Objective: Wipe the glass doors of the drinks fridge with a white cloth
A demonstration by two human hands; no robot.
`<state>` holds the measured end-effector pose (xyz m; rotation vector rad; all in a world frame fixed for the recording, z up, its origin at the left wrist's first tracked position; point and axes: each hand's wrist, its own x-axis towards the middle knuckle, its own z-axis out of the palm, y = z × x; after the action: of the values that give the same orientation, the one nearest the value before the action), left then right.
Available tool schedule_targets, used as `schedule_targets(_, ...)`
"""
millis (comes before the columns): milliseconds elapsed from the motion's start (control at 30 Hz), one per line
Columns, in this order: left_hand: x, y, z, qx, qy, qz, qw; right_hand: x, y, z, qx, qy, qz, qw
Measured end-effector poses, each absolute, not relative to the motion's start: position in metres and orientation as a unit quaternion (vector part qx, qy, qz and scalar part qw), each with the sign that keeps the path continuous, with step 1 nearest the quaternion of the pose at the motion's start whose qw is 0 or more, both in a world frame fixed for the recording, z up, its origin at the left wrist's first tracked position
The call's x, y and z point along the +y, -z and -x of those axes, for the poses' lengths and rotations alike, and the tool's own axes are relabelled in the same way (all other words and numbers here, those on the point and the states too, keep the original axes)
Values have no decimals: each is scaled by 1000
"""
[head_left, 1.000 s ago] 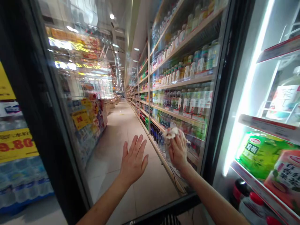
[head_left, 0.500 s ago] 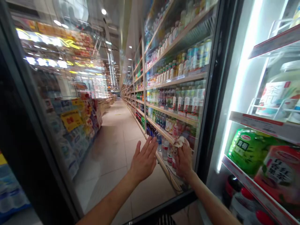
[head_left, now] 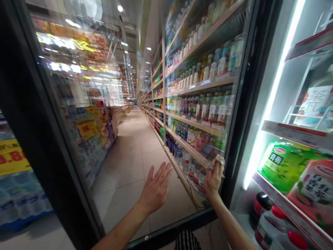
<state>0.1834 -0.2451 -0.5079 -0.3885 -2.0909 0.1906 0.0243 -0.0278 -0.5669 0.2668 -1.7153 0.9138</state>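
Observation:
A glass door (head_left: 125, 166) in a black frame stands before me, with shelves and an aisle showing in it. Low on the right part of the pane, my right hand (head_left: 213, 180) grips a crumpled pale cloth (head_left: 218, 161) and presses it to the glass near the frame's right edge. My left hand (head_left: 156, 187) is at the lower middle of the pane, palm toward the glass and fingers stretched out. It holds nothing. Whether its palm touches the glass, I cannot tell.
Right of the door, a lit cooler holds a green drink pack (head_left: 286, 163), a red drink pack (head_left: 312, 194) and red-capped bottles (head_left: 270, 225) on shelves. The black door frame (head_left: 33, 139) runs down the left. A yellow price sign (head_left: 13, 158) stands beyond it.
My right hand has moved with the cloth toward the right edge of the pane. My left hand sits slightly lower and further left in view, and the view has shifted a little.

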Motion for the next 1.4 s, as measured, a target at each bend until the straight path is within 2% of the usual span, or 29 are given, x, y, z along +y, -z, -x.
schedule_targets(67, -251, 509, -190, -859, -66, 140, 488, -35, 543, -22, -724, -392, -108, 557)
schedule_targets(167, -260, 515, -202, -861, -52, 105, 495, -62, 520, -38, -695, -361, -175, 597)
schedule_targets(367, -288, 534, -233, -869, -63, 81, 485, -115, 543, -104, -673, -197, -451, 552)
schedule_targets(533, -312, 537, -256, -859, -82, 22, 505, -133, 508, -97, -691, -218, -380, 575)
schedule_targets(733, -331, 549, -277, -865, -91, -8, 493, -153, 537, -122, -610, -87, -595, 517)
schedule_targets(933, -350, 552, -294, -856, -119, -53, 501, -175, 506, -134, -655, -181, -479, 556)
schedule_targets(1100, -360, 573, -314, -872, -134, -58, 468, -199, 539, -156, -557, -100, -651, 506)
schedule_targets(1300, -360, 573, -327, -867, -93, -45, 488, -229, 521, -170, -614, -167, -566, 525)
schedule_targets(1400, -358, 569, -330, -866, -76, -50, 492, -240, 533, -179, -585, -144, -613, 510)
